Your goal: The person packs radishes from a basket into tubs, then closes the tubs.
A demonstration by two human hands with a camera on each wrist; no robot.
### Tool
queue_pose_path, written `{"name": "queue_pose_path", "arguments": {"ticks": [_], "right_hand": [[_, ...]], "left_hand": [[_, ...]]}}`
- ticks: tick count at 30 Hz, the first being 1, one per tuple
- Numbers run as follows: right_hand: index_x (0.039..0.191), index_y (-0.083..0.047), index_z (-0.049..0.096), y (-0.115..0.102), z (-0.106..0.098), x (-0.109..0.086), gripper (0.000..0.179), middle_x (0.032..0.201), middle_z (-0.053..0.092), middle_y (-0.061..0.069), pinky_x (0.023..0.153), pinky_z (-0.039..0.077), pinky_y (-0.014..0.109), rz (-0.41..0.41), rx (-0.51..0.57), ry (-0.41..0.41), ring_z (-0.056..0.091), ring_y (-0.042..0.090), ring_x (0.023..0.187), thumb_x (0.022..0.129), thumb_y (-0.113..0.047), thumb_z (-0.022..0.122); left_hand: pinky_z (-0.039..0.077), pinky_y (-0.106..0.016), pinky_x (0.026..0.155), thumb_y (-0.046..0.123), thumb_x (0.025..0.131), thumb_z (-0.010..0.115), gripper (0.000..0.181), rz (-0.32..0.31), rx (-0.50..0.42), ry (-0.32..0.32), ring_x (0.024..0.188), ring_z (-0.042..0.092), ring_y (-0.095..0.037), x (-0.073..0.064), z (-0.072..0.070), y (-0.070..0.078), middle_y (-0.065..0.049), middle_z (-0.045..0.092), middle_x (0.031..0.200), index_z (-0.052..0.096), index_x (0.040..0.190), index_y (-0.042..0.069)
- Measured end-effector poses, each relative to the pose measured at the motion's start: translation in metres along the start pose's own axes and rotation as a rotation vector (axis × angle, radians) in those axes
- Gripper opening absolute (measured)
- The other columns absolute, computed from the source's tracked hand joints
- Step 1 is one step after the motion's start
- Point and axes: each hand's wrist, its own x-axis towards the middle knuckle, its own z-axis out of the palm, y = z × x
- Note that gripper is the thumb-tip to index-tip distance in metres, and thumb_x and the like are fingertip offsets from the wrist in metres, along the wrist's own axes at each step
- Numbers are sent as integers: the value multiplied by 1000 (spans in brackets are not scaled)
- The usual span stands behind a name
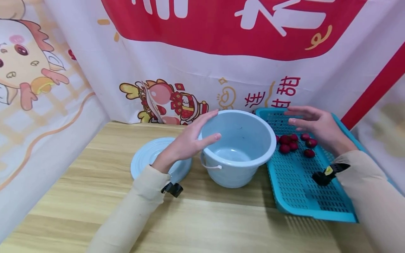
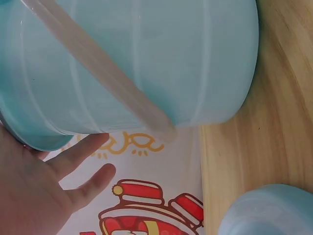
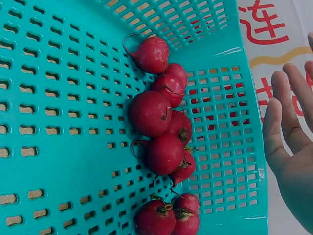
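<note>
Blue bucket [image 1: 232,177] between left hand [image 1: 193,138] and right hand [image 1: 319,126]
I expect light, stiff plastic; best held by the rim [image 1: 240,163]. Neither hand grips.

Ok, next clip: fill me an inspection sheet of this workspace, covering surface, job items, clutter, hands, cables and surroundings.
Surface: pale wood-grain table.
Job items: light blue bucket, upright, pale handle lowered against its side; turquoise basket to its right, red radishes gathered in the far half; light blue disc, probably a lid, flat on the table left of the bucket.
Clutter: nothing seen.
Left hand: at the bucket's rim, fingers extended; firm contact unclear.
Right hand: above the basket, fingers loose, holding nothing.
Cables: nothing seen.
Surroundings: printed cloth hangs behind the table.
</note>
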Motion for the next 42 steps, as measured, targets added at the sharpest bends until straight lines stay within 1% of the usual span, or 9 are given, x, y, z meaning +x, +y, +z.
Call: {"name": "queue_pose_path", "arguments": {"ticks": [5,11,15,21,24,28,32,37,42], "right_hand": [[158,-25,48,0,-3,5,72,146,61,-10,85,61,21,11,-37,-5,63,-1,113,97,-54,71],[157,-23,51,4,-3,9,77,155,58,4,86,61,24,46,-52,-10,65,2,111,93,-60,72],[157,-21,51,6,-3,9,77,156,58,7,86,61,25,57,-56,-10,66,2,110,94,-60,71],[159,-19,49,8,-2,10,78,158,55,11,90,61,28,67,-59,-50,68,-2,106,95,-57,72],[160,-20,47,9,-1,11,79,160,54,11,92,61,31,73,-64,-62,68,8,116,95,-57,72],[162,-21,44,12,-1,12,78,162,52,13,98,60,39,83,-62,-87,58,28,137,97,-53,72],[162,-19,43,15,0,13,77,163,49,14,106,58,49,91,-72,-120,47,37,146,98,-48,73],[157,-14,50,22,2,15,69,162,49,17,107,57,54,118,-126,-167,45,40,145,98,-39,76],[154,-11,54,31,3,19,62,156,54,22,102,60,54,151,-192,-221,57,39,133,99,-30,76]], "left_hand": [[37,-61,126,49,103,61,78,0,18,-14,162,31,-22,2,-3,1,8,26,177,27,169,25],[37,-63,125,48,103,61,78,-18,21,-15,162,30,-24,-1,-2,1,7,25,177,27,169,28],[37,-65,124,47,102,62,78,-9,19,-11,162,30,-25,-1,-2,1,7,25,177,27,169,29],[34,-64,126,49,102,61,78,-9,22,-15,163,29,-24,0,-1,1,7,25,177,27,169,30],[34,-63,126,51,101,62,79,-23,17,-17,163,29,-23,0,-2,1,9,24,177,26,169,31],[35,-64,125,51,101,62,79,-34,11,-19,162,29,-23,-1,-3,2,10,23,177,26,169,34],[35,-66,124,50,101,63,79,-22,15,-17,163,29,-26,-2,-3,2,7,23,178,26,169,32],[35,-67,124,48,101,63,80,-18,11,-14,163,29,-26,-2,-3,1,6,24,178,27,169,27],[35,-67,124,49,101,62,79,-19,2,-15,163,29,-25,-1,-2,2,7,24,177,28,169,25]]}}
